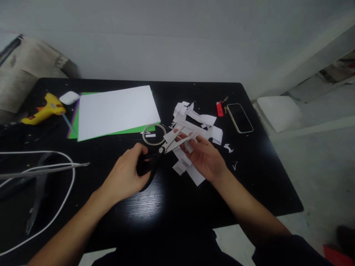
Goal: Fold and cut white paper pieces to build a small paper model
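Observation:
My left hand (129, 170) is closed round the black handles of a pair of scissors (163, 150). The scissors' blades stand apart and point right, toward my other hand. A small piece of white paper (169, 137) is at the blades, and my right hand (206, 157) pinches it with the fingertips. Part of that piece is hidden behind the blades and fingers. Under and behind my right hand lies a loose heap of white paper scraps (208, 120). A roll of tape (154, 134) sits on the table just behind the scissors.
White sheets (116, 111) lie over green paper (138, 129) at the back left. Left of them are a yellow glue gun (44, 111) and a white case (69, 97). A white cable (72, 184) loops at the left. A red lighter (219, 108) and phone (240, 118) lie right.

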Demonstrator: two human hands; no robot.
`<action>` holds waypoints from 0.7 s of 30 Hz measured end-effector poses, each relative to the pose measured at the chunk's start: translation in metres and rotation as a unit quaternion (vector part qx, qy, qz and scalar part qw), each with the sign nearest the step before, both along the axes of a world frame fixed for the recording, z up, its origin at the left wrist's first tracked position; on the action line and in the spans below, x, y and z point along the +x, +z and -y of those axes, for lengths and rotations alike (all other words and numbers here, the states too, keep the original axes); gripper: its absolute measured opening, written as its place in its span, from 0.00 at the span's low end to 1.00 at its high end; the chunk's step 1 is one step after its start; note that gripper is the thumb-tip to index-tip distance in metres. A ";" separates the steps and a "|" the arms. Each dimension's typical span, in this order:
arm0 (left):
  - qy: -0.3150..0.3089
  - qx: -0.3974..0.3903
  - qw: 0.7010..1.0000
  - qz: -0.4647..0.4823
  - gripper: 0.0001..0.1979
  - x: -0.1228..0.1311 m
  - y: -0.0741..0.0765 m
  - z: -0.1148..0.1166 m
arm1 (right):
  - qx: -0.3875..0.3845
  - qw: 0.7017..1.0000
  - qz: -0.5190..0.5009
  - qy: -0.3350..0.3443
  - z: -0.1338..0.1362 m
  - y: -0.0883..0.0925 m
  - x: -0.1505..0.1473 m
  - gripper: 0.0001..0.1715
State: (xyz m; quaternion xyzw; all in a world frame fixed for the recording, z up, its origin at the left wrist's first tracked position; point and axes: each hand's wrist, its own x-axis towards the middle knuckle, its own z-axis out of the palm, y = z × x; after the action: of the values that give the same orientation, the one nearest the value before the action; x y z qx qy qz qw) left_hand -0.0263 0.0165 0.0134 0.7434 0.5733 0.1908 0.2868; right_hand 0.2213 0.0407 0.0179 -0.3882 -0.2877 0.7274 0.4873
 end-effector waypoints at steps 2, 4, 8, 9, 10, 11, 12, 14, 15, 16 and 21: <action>-0.006 0.000 1.000 0.004 0.15 0.000 0.000 0.000 | 0.007 1.000 -0.010 0.006 0.000 0.000 0.000 0.12; -0.010 -0.005 1.000 0.007 0.15 0.000 -0.001 0.000 | 0.008 1.000 -0.017 0.006 0.001 0.000 0.000 0.11; -0.007 -0.007 1.000 0.010 0.15 0.000 -0.001 -0.001 | -0.004 1.000 -0.013 -0.008 -0.001 -0.002 0.000 0.13; -0.003 -0.007 1.000 0.007 0.15 0.000 0.000 -0.001 | -0.007 1.000 -0.010 -0.015 -0.002 -0.003 0.000 0.13; 0.002 -0.007 1.000 0.004 0.15 0.000 0.000 -0.001 | -0.011 1.000 -0.006 -0.023 -0.003 -0.003 0.000 0.14; 0.008 -0.006 1.000 0.001 0.14 0.000 0.000 -0.001 | -0.016 0.999 -0.003 -0.034 -0.004 -0.004 0.001 0.14; 0.014 -0.004 1.000 -0.002 0.14 -0.001 0.000 -0.001 | -0.021 0.999 -0.001 -0.045 -0.005 -0.005 0.001 0.14; 0.027 0.001 1.000 -0.009 0.15 -0.002 0.000 -0.002 | -0.033 0.997 0.004 -0.064 -0.005 -0.006 0.000 0.12; 0.034 0.002 0.999 -0.013 0.15 -0.003 -0.001 -0.003 | -0.038 0.997 0.007 -0.074 -0.005 -0.007 0.000 0.11; 0.042 0.001 0.999 -0.018 0.15 -0.003 -0.001 -0.003 | -0.040 0.996 0.010 -0.085 -0.005 -0.007 -0.001 0.12; 0.060 -0.012 0.997 -0.039 0.15 -0.004 -0.004 -0.005 | -0.011 0.991 0.046 -0.124 0.000 -0.007 -0.003 0.14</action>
State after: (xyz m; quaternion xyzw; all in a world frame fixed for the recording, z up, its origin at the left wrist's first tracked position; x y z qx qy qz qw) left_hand -0.0307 0.0211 0.0095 0.7107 0.6302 0.1716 0.2614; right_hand 0.2182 0.0410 0.0111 -0.4596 -0.2516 0.6458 0.5554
